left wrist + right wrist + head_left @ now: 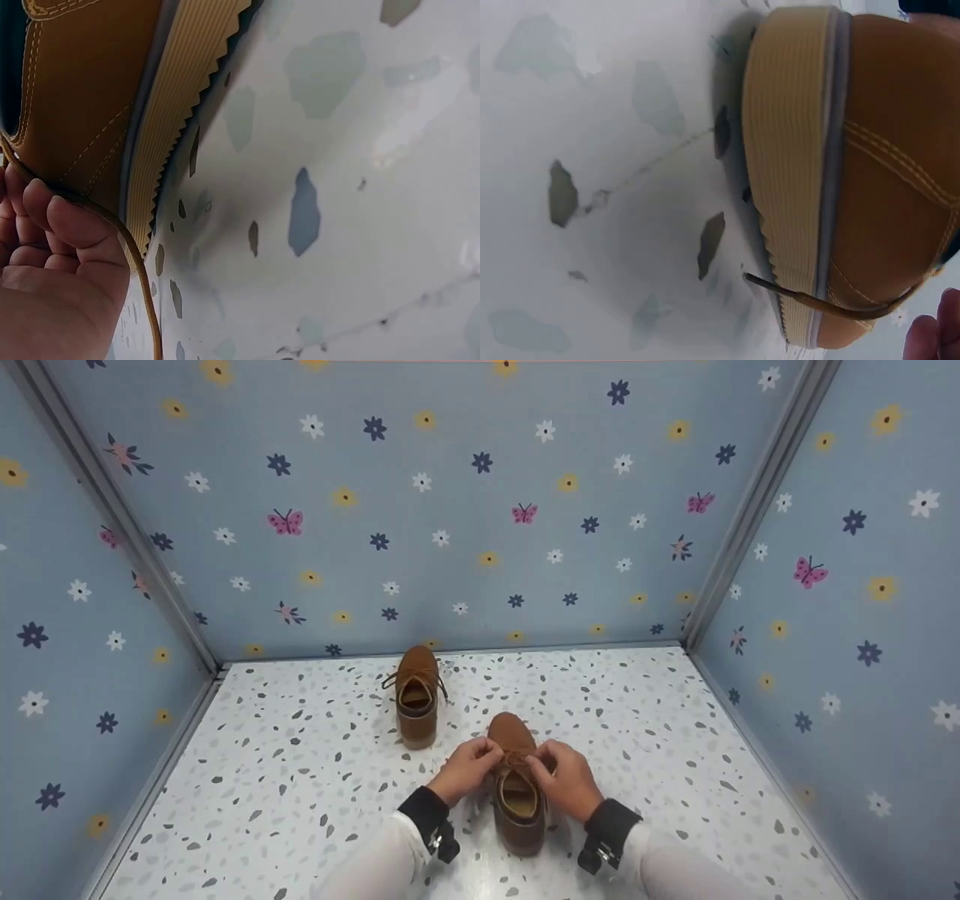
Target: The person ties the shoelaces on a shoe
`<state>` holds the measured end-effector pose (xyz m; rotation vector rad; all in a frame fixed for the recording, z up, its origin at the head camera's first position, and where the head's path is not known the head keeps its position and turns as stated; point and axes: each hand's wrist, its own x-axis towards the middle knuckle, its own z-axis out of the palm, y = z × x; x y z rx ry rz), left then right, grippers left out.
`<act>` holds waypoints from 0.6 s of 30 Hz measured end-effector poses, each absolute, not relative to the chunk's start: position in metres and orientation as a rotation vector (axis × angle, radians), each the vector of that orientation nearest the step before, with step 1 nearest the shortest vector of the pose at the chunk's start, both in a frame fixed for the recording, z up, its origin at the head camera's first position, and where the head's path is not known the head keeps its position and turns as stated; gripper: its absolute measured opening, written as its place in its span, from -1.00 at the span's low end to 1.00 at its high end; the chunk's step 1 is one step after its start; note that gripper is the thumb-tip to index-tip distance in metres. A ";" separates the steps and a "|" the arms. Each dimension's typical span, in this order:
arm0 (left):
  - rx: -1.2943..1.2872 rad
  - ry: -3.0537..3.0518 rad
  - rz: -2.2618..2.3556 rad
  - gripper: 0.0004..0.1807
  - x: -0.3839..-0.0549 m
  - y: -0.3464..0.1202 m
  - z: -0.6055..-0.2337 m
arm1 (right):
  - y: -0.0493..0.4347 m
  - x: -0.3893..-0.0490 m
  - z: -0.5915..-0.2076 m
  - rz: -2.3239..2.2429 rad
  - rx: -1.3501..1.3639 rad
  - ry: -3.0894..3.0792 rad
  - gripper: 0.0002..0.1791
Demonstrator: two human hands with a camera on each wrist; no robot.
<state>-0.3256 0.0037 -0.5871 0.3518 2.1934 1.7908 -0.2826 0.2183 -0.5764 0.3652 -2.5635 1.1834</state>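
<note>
A brown lace-up shoe (520,834) stands on the floor between the two hands, toe pointing away. At its left side the left hand (466,771) pinches the shoelace (139,255) with curled fingers; in the left wrist view the lace passes over the fingers and hangs down. From the right side, the right hand (568,781) pinches at the lacing with thumb and forefinger. The right wrist view shows the shoe's ribbed tan sole (787,150), a loose lace end (810,301) lying across it, and only fingertips (922,337) at the corner. The exact grip on the knot is too small to make out.
A matching brown shoe (417,727) with loose laces stands farther back to the left, near the back wall. Flower-patterned blue panels (465,510) enclose the speckled white floor (300,780) at the back, left and right.
</note>
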 end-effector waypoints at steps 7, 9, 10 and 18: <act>0.427 2.272 1.759 -0.77 -0.325 0.005 -0.587 | 0.223 -0.289 -0.568 1.238 0.294 -2.586 -0.80; 0.452 2.286 1.756 -0.78 -0.325 0.004 -0.587 | 0.224 -0.291 -0.565 1.236 0.296 -2.600 -0.80; 0.459 2.290 1.754 -0.79 -0.325 0.004 -0.587 | 0.224 -0.291 -0.564 1.244 0.290 -2.609 -0.80; 0.494 2.351 1.783 -0.84 -0.325 0.003 -0.583 | 0.226 -0.297 -0.557 1.308 0.268 -2.643 -0.87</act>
